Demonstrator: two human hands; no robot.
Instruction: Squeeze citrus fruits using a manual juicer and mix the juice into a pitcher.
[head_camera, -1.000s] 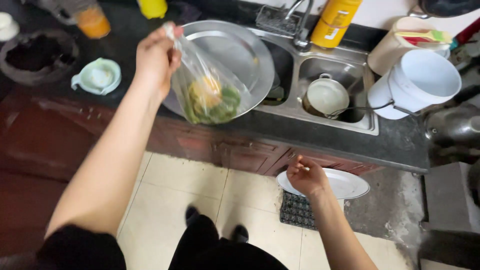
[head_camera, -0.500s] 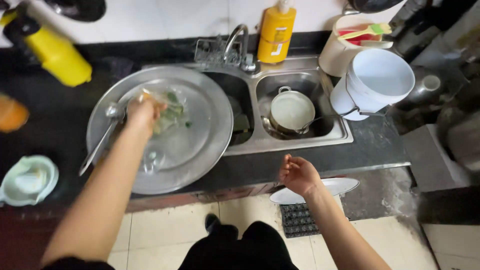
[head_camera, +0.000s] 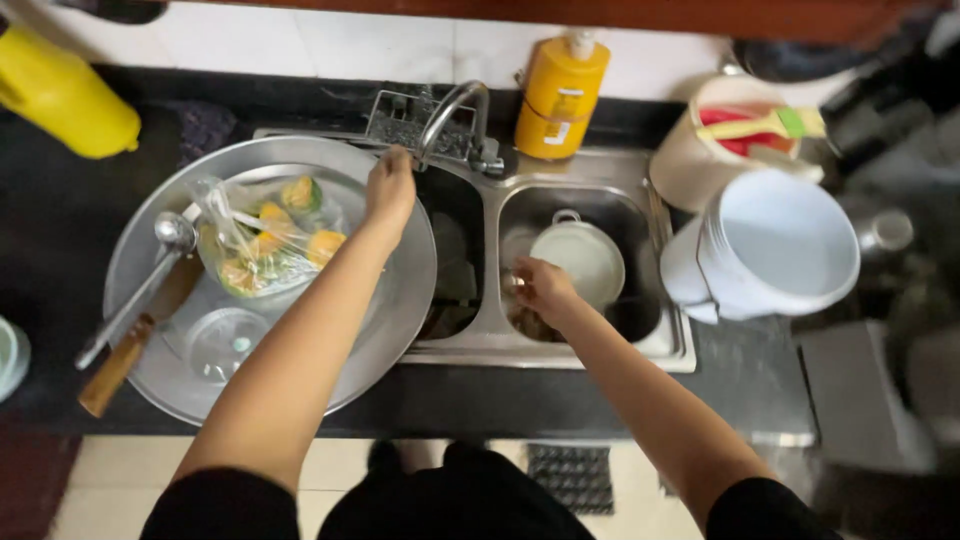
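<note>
Since half a second ago, both hands have gone forward: the left hand (head_camera: 390, 188) has let go of the clear plastic bag of yellow and green produce (head_camera: 262, 243) and now reaches to the base of the curved steel tap (head_camera: 450, 118), fingers bent over it; whether it grips is unclear. Meanwhile the right hand (head_camera: 540, 290), earlier open over the floor, has dropped into the right basin of the steel double sink (head_camera: 670, 345), fingers curled beside the white lidded pot (head_camera: 580, 260); what it holds, if anything, cannot be told.

Nearest lies the wide round steel tray (head_camera: 400, 310), covering the left basin's edge. On it rest the bag, a steel ladle (head_camera: 150, 270) and a wooden-handled tool (head_camera: 125, 350). Farther right stands a stack of white plastic buckets (head_camera: 780, 250). By the wall stands an orange pump bottle (head_camera: 560, 95).
</note>
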